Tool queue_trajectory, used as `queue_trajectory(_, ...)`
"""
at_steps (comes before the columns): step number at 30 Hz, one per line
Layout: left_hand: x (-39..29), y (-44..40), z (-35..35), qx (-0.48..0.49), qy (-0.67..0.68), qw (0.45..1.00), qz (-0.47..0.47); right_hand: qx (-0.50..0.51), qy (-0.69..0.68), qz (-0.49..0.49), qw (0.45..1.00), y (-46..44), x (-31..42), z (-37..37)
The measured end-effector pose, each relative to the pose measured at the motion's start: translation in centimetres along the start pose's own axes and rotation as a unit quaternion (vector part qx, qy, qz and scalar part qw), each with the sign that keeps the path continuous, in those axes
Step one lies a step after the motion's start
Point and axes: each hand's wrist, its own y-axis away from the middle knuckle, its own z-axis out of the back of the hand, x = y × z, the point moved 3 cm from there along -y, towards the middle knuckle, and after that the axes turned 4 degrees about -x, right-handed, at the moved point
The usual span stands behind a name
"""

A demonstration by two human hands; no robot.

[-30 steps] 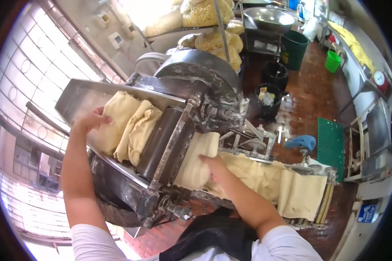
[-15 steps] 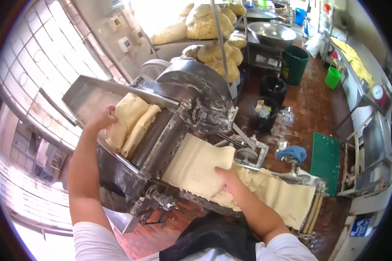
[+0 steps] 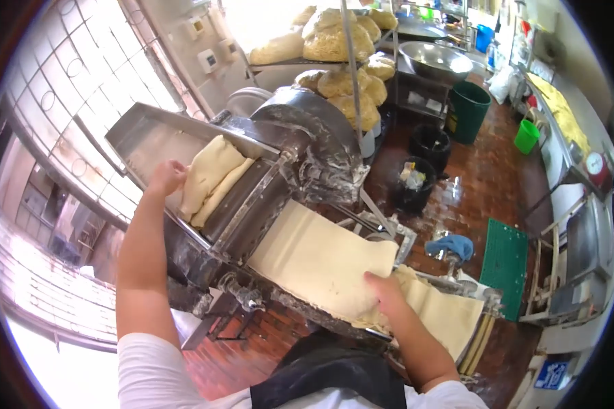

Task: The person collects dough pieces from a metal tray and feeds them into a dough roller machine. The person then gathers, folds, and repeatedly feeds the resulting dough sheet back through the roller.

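Note:
A dough sheeter with a metal roller (image 3: 244, 199) stands in front of me. On its infeed side lies a thick, folded piece of dough (image 3: 215, 176) against the roller. My left hand (image 3: 168, 177) is closed at the left edge of that piece, its fingers curled and partly hidden. From the other side of the roller a smooth, pale dough sheet (image 3: 320, 255) comes out. My right hand (image 3: 387, 293) grips the near right part of this sheet, thumb on top and fingers hidden beneath. Under and beyond it, rumpled dough (image 3: 447, 313) lies on the outfeed end.
A steel feed tray (image 3: 153, 140) slopes up at the left. Bags of yellow noodles (image 3: 338, 44) fill a rack behind the machine. Black buckets (image 3: 414, 194), a green bin (image 3: 468, 112) and a green mat (image 3: 504, 266) are on the wet tiled floor. A scale (image 3: 597, 167) stands right.
The dough sheet has grown longer, and my right hand has moved right and slightly down with its end. The folded dough has sunk lower at the roller, my left hand staying beside it.

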Motion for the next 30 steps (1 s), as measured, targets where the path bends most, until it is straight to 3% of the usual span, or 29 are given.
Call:
queue_trajectory(2, 0.2, 0.4, -0.8, -0.034, -0.172, 0.984, -0.028, -0.015, 0.013, 0.009, 1.000, 0.4, 0.5, 1.1)
queue_trajectory(3, -0.4, 1.1, -0.9, -0.046, -0.176, 0.982, -0.055, -0.007, 0.002, 0.010, 1.000, 0.6, 0.9, 1.5)
queue_trajectory(4, -1.1, 1.9, -0.7, -0.133, -0.171, 0.971, -0.099, 0.000, -0.010, 0.009, 1.000, 1.1, 1.2, 2.0)
queue_trajectory(6, -5.1, 6.2, 0.4, -0.299, -0.156, 0.923, -0.184, 0.008, -0.028, 0.007, 1.000, 2.8, 2.2, 3.0)
queue_trajectory(8, -11.2, 13.0, 1.9, -0.233, 0.051, 0.956, -0.170, 0.014, -0.043, 0.009, 0.999, 4.6, 3.8, 3.6)
queue_trajectory(10, -16.9, 22.4, 1.1, 0.013, 0.074, 0.993, -0.088, 0.008, -0.050, 0.012, 0.999, 5.6, 4.6, 4.5)
queue_trajectory(11, -16.7, 25.4, -1.4, 0.156, 0.120, 0.956, -0.217, 0.008, -0.051, 0.017, 0.999, 6.0, 5.4, 4.9)
queue_trajectory(12, -17.7, 29.0, -4.3, 0.338, 0.140, 0.910, -0.194, 0.009, -0.059, 0.024, 0.998, 6.7, 6.4, 5.0)
queue_trajectory(13, -17.9, 31.3, -7.8, 0.474, 0.212, 0.807, -0.279, 0.011, -0.067, 0.032, 0.997, 7.6, 7.5, 5.0)
queue_trajectory(14, -15.5, 34.0, -13.8, 0.563, 0.228, 0.746, -0.273, 0.013, -0.074, 0.039, 0.996, 8.5, 8.5, 5.0)
queue_trajectory(16, -9.3, 35.5, -25.9, 0.588, 0.343, 0.726, -0.094, 0.017, -0.076, 0.042, 0.996, 10.0, 10.3, 5.6)
queue_trajectory(18, -3.5, 33.2, -35.0, 0.417, 0.477, 0.770, -0.075, 0.014, -0.071, 0.068, 0.995, 11.7, 12.2, 5.9)
queue_trajectory(20, -2.5, 28.0, -36.3, 0.411, 0.315, 0.854, 0.045, -0.012, -0.033, 0.095, 0.995, 13.4, 13.8, 6.2)
queue_trajectory(23, -1.0, 21.7, -36.7, 0.263, 0.224, 0.919, 0.191, -0.029, 0.002, 0.132, 0.991, 16.0, 15.9, 5.8)
queue_trajectory(25, -0.9, 19.3, -37.2, 0.191, 0.215, 0.920, 0.266, -0.047, 0.018, 0.141, 0.989, 17.5, 16.7, 6.3)
queue_trajectory(30, -1.9, 17.3, -38.3, 0.140, 0.219, 0.899, 0.353, -0.093, 0.031, 0.163, 0.982, 20.4, 17.9, 8.2)
